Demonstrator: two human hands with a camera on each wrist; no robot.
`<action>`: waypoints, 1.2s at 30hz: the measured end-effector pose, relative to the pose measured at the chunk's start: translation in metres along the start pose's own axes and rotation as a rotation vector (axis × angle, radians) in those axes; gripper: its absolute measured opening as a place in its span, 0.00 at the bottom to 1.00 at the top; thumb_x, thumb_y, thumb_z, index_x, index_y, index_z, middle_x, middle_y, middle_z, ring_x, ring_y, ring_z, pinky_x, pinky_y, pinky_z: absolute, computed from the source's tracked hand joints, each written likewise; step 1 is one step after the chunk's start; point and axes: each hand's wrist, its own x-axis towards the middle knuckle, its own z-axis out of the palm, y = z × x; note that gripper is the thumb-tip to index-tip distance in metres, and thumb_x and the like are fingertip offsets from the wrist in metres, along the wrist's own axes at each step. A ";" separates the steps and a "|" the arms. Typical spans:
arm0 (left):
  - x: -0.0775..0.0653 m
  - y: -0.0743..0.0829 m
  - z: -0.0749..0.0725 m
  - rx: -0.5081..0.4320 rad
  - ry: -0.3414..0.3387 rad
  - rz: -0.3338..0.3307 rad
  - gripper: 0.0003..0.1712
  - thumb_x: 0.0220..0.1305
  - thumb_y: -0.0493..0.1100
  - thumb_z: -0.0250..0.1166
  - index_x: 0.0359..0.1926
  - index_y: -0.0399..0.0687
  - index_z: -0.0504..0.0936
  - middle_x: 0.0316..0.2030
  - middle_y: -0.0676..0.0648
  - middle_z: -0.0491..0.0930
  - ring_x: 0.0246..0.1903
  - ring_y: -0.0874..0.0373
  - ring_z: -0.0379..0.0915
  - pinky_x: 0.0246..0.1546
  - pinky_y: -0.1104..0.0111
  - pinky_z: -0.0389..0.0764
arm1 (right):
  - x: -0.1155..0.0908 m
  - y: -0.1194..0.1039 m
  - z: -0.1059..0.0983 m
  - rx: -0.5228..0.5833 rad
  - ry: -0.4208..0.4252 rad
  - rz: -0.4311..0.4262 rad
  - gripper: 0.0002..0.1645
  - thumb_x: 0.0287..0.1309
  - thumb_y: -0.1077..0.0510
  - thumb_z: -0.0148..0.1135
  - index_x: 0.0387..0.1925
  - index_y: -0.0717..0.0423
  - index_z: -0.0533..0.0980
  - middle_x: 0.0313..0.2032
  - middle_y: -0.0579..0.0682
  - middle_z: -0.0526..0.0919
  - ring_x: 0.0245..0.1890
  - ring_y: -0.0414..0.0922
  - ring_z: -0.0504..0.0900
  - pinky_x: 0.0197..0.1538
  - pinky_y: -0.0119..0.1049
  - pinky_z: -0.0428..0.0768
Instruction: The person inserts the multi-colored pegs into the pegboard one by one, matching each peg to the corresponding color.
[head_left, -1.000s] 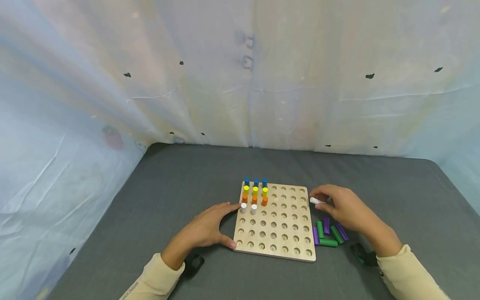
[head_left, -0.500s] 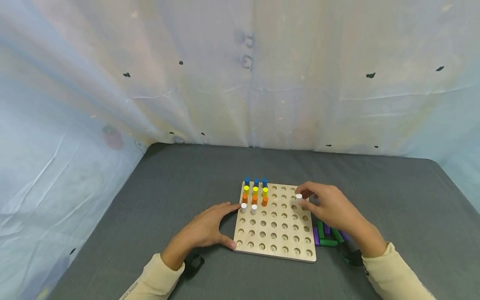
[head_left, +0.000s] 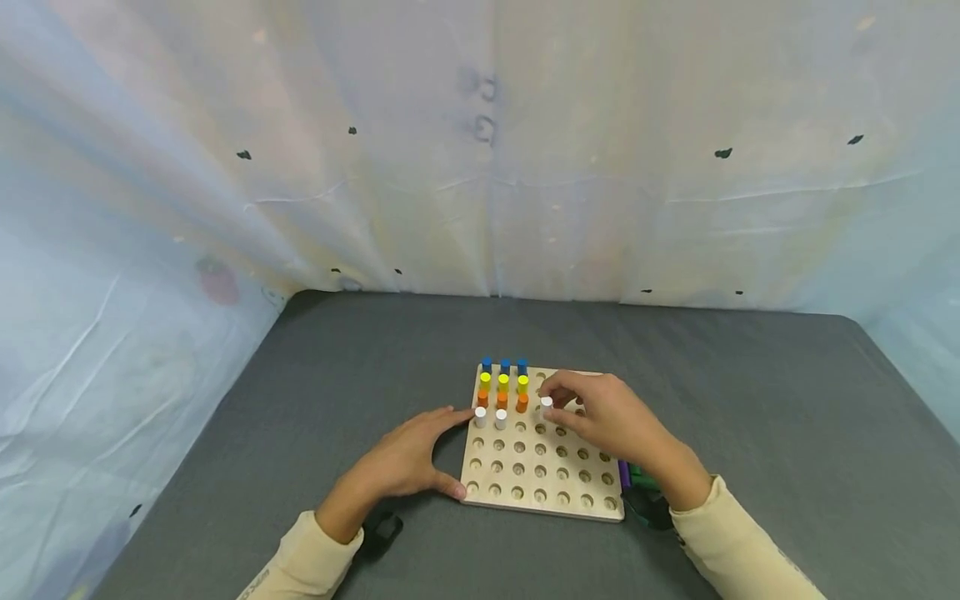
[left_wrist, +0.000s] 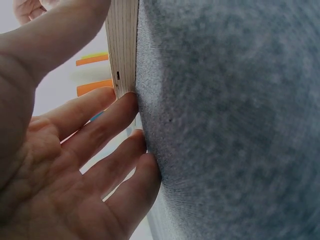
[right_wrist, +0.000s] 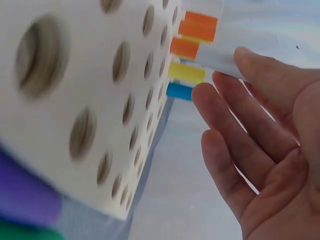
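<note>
My right hand [head_left: 611, 412] pinches a white peg [head_left: 546, 403] between thumb and fingers, above the wooden pegboard [head_left: 551, 485]. In the right wrist view the white peg [right_wrist: 220, 59] reaches from the fingertips toward the standing pegs. My left hand [head_left: 401, 458] rests against the board's left side, thumb at the near corner and index finger farther up. The left wrist view has straight fingertips by the board's edge [left_wrist: 122, 50]. At the board's far left stand blue pegs [head_left: 505, 367], yellow pegs [head_left: 503, 384] and orange pegs [head_left: 502, 402], with two white pegs [head_left: 500, 419] nearest.
Right of the board lie a purple peg [head_left: 624, 475] and green pegs [head_left: 641, 479], partly hidden by the right wrist and its black strap. Several rows of bare holes cover the rest of the board. A grey cloth [head_left: 375, 350] lies beneath, with pale curtains [head_left: 555, 192] behind.
My right hand has carried the white peg leftward from beside the board to over it, turning it upright. The left hand keeps its place on the board; the head view has shifted slightly.
</note>
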 end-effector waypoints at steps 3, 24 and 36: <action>0.001 -0.001 -0.001 0.000 -0.002 0.003 0.59 0.37 0.57 0.83 0.73 0.64 0.65 0.74 0.42 0.63 0.73 0.40 0.58 0.68 0.40 0.63 | 0.005 -0.004 0.005 0.006 -0.005 -0.023 0.13 0.62 0.51 0.68 0.48 0.45 0.80 0.41 0.39 0.87 0.42 0.37 0.85 0.43 0.37 0.82; 0.000 -0.001 0.000 -0.011 -0.001 0.010 0.59 0.36 0.60 0.83 0.73 0.63 0.66 0.73 0.42 0.64 0.73 0.41 0.59 0.67 0.40 0.64 | 0.016 -0.016 0.025 -0.020 -0.021 -0.032 0.11 0.58 0.53 0.71 0.42 0.43 0.80 0.36 0.38 0.88 0.37 0.34 0.86 0.42 0.36 0.81; 0.002 -0.004 0.000 -0.073 0.031 0.068 0.56 0.38 0.55 0.84 0.71 0.61 0.69 0.72 0.44 0.67 0.72 0.41 0.60 0.68 0.42 0.63 | 0.014 -0.016 0.021 -0.026 -0.056 -0.013 0.09 0.61 0.54 0.69 0.44 0.43 0.83 0.36 0.37 0.88 0.37 0.33 0.85 0.41 0.34 0.80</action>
